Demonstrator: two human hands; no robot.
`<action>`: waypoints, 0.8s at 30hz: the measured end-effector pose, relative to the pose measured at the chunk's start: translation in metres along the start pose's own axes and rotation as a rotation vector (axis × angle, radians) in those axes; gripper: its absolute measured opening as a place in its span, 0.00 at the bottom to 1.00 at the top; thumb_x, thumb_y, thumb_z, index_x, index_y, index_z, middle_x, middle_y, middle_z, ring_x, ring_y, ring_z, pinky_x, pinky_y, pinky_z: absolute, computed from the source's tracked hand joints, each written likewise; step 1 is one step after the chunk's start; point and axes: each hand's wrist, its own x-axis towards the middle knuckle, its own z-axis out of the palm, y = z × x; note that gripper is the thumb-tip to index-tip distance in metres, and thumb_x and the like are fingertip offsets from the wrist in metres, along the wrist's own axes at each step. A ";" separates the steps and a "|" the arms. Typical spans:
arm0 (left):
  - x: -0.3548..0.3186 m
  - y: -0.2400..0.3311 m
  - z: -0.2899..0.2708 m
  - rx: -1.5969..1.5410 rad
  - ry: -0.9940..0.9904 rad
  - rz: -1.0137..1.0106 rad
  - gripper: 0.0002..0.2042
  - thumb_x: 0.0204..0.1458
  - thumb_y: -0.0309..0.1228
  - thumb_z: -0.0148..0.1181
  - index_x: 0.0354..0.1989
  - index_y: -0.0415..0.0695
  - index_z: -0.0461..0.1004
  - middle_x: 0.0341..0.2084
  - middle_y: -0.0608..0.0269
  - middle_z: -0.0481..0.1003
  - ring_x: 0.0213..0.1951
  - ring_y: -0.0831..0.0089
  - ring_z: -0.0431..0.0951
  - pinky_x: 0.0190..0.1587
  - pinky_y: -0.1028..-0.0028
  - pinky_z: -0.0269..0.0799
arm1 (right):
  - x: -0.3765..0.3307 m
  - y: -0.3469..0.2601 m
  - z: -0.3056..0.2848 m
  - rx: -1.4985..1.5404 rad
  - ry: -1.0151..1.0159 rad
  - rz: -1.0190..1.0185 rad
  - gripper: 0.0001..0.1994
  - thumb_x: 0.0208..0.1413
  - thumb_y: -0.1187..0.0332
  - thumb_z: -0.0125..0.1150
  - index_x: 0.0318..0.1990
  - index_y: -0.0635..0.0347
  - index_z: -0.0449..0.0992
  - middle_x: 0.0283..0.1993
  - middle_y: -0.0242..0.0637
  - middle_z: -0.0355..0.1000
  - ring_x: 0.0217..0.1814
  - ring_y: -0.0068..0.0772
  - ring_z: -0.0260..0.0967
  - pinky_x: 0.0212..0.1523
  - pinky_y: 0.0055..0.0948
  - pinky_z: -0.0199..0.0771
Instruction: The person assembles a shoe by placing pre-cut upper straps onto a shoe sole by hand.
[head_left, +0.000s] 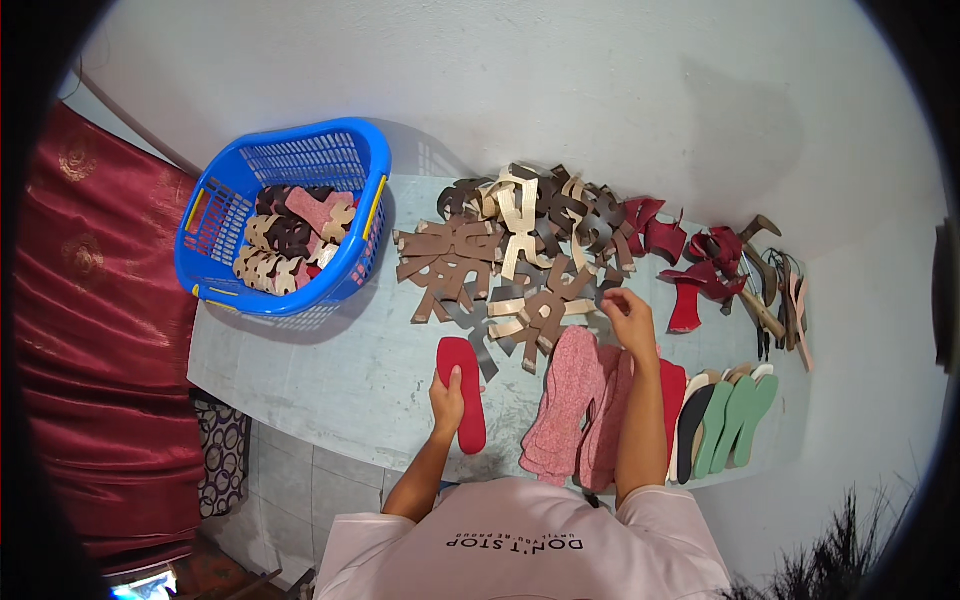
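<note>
My left hand (447,402) is closed round a red shoe insole (462,350), thumb on its upper face, held over the near part of the table. My right hand (631,322) hovers at the right edge of a heap of brown sandal straps (455,243), fingers loosely bent and apart, with nothing visible in them. Among the brown straps lie gold straps (519,215). Below my right hand, stacks of pink textured insoles (562,400) lie beside my forearm, which partly covers the red insoles (672,400) behind it.
A blue basket (375,150) with cut shoe pieces stands on the table's left. Dark red straps (705,265) and a hammer (760,228) with other tools lie at the right. Black (690,435) and green insoles (750,415) line the near right edge. A red curtain (110,330) hangs at left.
</note>
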 end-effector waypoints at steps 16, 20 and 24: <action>-0.004 -0.022 -0.015 0.225 0.015 0.235 0.16 0.53 0.23 0.51 0.50 0.33 0.62 0.34 0.57 0.75 0.35 0.78 0.75 0.35 0.80 0.70 | 0.182 0.000 0.069 -0.321 0.040 -0.398 0.11 0.43 0.78 0.52 0.38 0.65 0.72 0.35 0.47 0.70 0.39 0.47 0.69 0.40 0.36 0.70; -0.004 -0.022 -0.012 0.210 -0.021 0.201 0.17 0.53 0.21 0.51 0.52 0.34 0.61 0.37 0.57 0.74 0.37 0.79 0.74 0.37 0.80 0.69 | 0.207 0.052 0.079 -0.414 0.151 -0.342 0.16 0.42 0.77 0.53 0.43 0.65 0.71 0.37 0.49 0.71 0.39 0.47 0.70 0.41 0.35 0.70; -0.005 -0.023 -0.015 0.239 -0.002 0.162 0.17 0.52 0.20 0.51 0.52 0.34 0.62 0.38 0.58 0.74 0.37 0.78 0.74 0.37 0.81 0.69 | 0.207 0.058 0.079 -0.466 -0.049 -0.141 0.20 0.40 0.73 0.57 0.46 0.64 0.70 0.38 0.46 0.73 0.39 0.43 0.71 0.42 0.33 0.70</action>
